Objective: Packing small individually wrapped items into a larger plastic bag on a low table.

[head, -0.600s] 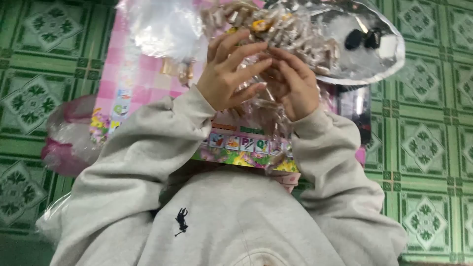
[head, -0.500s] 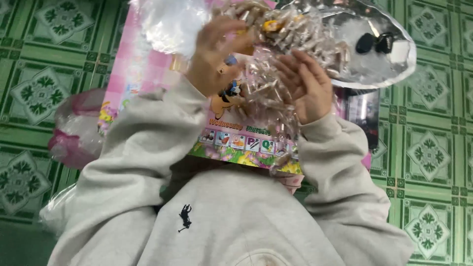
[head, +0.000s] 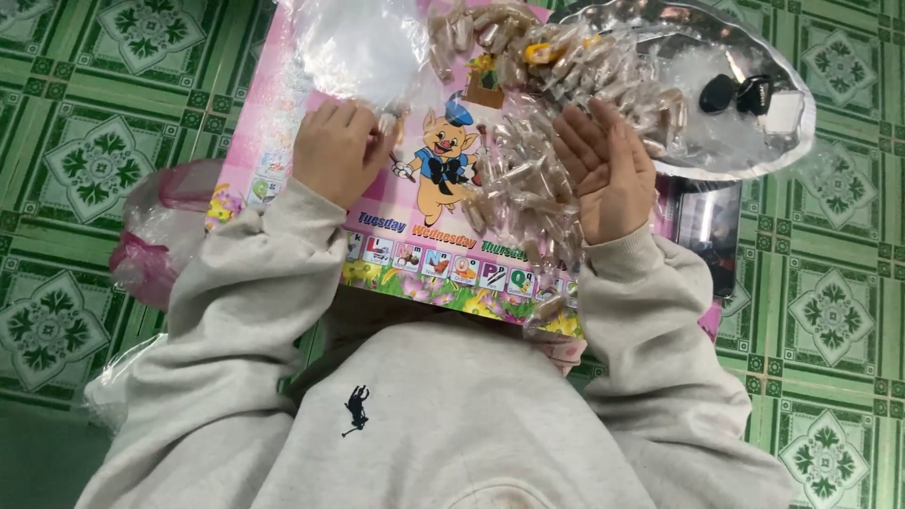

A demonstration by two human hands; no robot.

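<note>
The left hand (head: 332, 155) closes its grip on a small wrapped piece by the clear plastic bag (head: 363, 47), the right hand (head: 608, 174) lies open and flat against the pile of small wrapped pieces (head: 528, 179) on the pink board (head: 424, 123), so most pieces seem still unbagged.

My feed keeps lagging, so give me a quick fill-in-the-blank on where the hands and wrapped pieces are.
The left hand pinches a small piece beside the clear ____ bag.
The right hand lies ____ on the wrapped pieces.
The pieces lie on a ____ picture board.
Missing words: plastic; open; pink
</note>
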